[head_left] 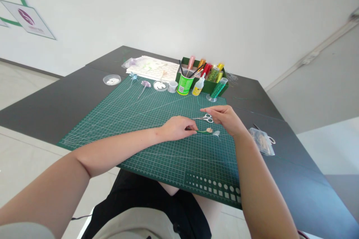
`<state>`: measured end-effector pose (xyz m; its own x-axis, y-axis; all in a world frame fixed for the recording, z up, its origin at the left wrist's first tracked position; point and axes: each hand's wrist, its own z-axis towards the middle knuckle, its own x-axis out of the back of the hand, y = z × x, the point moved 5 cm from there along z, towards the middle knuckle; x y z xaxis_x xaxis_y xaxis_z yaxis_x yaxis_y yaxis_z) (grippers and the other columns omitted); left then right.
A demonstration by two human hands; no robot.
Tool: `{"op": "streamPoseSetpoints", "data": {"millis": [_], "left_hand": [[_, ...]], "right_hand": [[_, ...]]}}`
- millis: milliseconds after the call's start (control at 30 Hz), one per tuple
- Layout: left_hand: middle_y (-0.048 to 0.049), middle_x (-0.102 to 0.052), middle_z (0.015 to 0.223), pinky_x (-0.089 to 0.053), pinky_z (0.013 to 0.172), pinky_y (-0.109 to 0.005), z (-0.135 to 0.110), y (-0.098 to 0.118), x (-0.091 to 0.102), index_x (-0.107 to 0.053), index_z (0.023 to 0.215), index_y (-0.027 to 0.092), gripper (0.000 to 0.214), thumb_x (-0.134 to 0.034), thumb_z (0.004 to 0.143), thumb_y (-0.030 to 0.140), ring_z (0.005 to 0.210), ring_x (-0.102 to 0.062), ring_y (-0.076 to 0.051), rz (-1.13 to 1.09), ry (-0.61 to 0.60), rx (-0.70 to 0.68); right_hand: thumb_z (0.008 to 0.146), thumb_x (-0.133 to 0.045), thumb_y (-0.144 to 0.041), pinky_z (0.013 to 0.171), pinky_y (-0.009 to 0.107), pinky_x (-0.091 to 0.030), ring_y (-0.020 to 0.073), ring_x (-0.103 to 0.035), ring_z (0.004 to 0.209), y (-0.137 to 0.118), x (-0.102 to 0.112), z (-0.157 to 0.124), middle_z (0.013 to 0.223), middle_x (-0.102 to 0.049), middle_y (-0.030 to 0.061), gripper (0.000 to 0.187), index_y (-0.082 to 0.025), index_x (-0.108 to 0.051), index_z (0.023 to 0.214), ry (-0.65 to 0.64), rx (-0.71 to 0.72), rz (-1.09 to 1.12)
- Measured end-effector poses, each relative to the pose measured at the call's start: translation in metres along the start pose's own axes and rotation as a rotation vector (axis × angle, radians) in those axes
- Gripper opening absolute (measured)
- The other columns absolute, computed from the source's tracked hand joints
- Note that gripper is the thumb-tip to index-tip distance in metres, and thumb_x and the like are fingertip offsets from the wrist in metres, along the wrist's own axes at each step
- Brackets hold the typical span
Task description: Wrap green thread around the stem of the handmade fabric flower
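My left hand [177, 127] pinches the green stem end of a small handmade flower [209, 130] that lies on the green cutting mat [134, 119]. The flower has a pale pink bud and a clear petal beside it. My right hand [224, 117] hovers just right of the flower with fingers loosely spread, close to small white-handled scissors [206, 118] that lie on the mat. The right hand holds nothing that I can see.
At the mat's far edge stand a green organizer box with glitter tubes [213, 74], a green cup of tools [184, 84], a glue bottle [198, 86], small jars, two finished wire flowers [145, 84] and a round dish [112, 79]. A clear bag with scissors [262, 141] lies at the right.
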<state>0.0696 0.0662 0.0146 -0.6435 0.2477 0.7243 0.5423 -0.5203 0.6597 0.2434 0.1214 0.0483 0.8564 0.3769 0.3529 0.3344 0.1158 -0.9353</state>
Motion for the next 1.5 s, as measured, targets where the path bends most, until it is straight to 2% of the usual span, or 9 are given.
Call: {"op": "streamPoseSetpoints", "data": {"millis": [367, 733, 967, 1100, 1200, 1267, 1367, 1433, 1500], "left_hand": [[0.0016, -0.077, 0.094, -0.046, 0.075, -0.025, -0.003, 0.004, 0.0, -0.074, 0.094, 0.021, 0.006, -0.069, 0.094, 0.024, 0.086, -0.069, -0.015, 0.021, 0.003, -0.103], [0.001, -0.076, 0.095, -0.048, 0.082, -0.027, -0.004, 0.005, 0.003, -0.07, 0.096, 0.022, 0.004, -0.068, 0.096, 0.025, 0.093, -0.07, -0.017, 0.015, 0.085, -0.122], [0.0027, -0.077, 0.092, -0.048, 0.083, -0.027, -0.006, 0.008, 0.005, -0.065, 0.12, 0.026, 0.025, -0.07, 0.095, 0.026, 0.092, -0.071, -0.017, -0.007, 0.113, -0.101], [-0.0006, -0.077, 0.096, -0.046, 0.089, -0.03, -0.005, 0.007, 0.005, -0.076, 0.107, 0.025, 0.016, -0.071, 0.092, 0.022, 0.097, -0.069, -0.019, -0.201, 0.126, -0.072], [-0.001, -0.076, 0.089, -0.047, 0.084, -0.03, -0.003, 0.003, 0.006, -0.079, 0.099, 0.022, 0.011, -0.072, 0.089, 0.021, 0.086, -0.068, -0.017, -0.405, 0.174, 0.032], [-0.0006, -0.075, 0.084, -0.048, 0.079, -0.029, -0.001, 0.0, 0.006, -0.078, 0.099, 0.02, 0.012, -0.071, 0.09, 0.023, 0.079, -0.066, -0.015, -0.478, 0.195, 0.078], [-0.0004, -0.074, 0.082, -0.048, 0.075, -0.027, 0.002, -0.008, 0.005, -0.078, 0.099, 0.018, 0.015, -0.074, 0.088, 0.026, 0.075, -0.063, -0.013, -0.604, 0.211, 0.144], [-0.0007, -0.073, 0.082, -0.048, 0.072, -0.026, 0.003, -0.014, 0.003, -0.077, 0.1, 0.016, 0.018, -0.076, 0.086, 0.028, 0.073, -0.061, -0.012, -0.686, 0.22, 0.194], [-0.0012, -0.073, 0.082, -0.046, 0.067, -0.025, 0.004, -0.019, 0.0, -0.076, 0.101, 0.015, 0.022, -0.076, 0.085, 0.03, 0.068, -0.058, -0.01, -0.762, 0.226, 0.248]], "right_hand": [[0.077, -0.071, -0.057, 0.05, 0.028, -0.014, 0.0085, -0.023, 0.051, 0.015, 0.002, 0.006, 0.049, -0.035, -0.0061, 0.056, -0.011, -0.083, 0.106, -0.025, -0.08, -0.081], [0.074, -0.072, -0.06, 0.05, 0.027, -0.015, 0.0081, -0.026, 0.051, 0.022, 0.003, 0.008, 0.051, -0.042, -0.0049, 0.058, -0.011, -0.083, 0.103, -0.033, -0.111, -0.095], [0.072, -0.075, -0.058, 0.048, 0.025, -0.015, 0.0075, -0.026, 0.05, 0.025, -0.001, 0.009, 0.05, -0.042, -0.0057, 0.054, -0.012, -0.084, 0.098, -0.07, -0.142, -0.066], [0.07, -0.078, -0.059, 0.046, 0.025, -0.014, 0.0075, -0.025, 0.047, 0.028, -0.003, 0.009, 0.047, -0.038, -0.0067, 0.053, -0.012, -0.083, 0.095, -0.074, -0.156, -0.024], [0.07, -0.076, -0.066, 0.046, 0.026, -0.021, 0.009, -0.029, 0.046, 0.031, 0.0, 0.012, 0.049, -0.039, -0.0065, 0.056, -0.014, -0.079, 0.093, -0.024, -0.133, 0.038], [0.074, -0.067, -0.075, 0.046, 0.027, -0.025, 0.01, -0.029, 0.046, 0.033, 0.007, 0.014, 0.05, -0.033, -0.0076, 0.057, -0.019, -0.073, 0.085, 0.047, -0.094, 0.075], [0.08, -0.05, -0.084, 0.046, 0.029, -0.025, 0.0107, -0.022, 0.045, 0.037, 0.024, 0.016, 0.052, -0.022, -0.0087, 0.062, -0.025, -0.049, 0.063, 0.177, -0.048, 0.073], [0.081, -0.046, -0.085, 0.047, 0.03, -0.025, 0.0115, -0.02, 0.046, 0.043, 0.037, 0.015, 0.053, -0.019, -0.0083, 0.063, -0.027, -0.037, 0.059, 0.272, -0.045, 0.024], [0.081, -0.05, -0.081, 0.051, 0.031, -0.028, 0.0132, -0.025, 0.048, 0.048, 0.051, 0.014, 0.052, -0.025, -0.0067, 0.059, -0.027, -0.04, 0.06, 0.384, -0.055, -0.064]]}}
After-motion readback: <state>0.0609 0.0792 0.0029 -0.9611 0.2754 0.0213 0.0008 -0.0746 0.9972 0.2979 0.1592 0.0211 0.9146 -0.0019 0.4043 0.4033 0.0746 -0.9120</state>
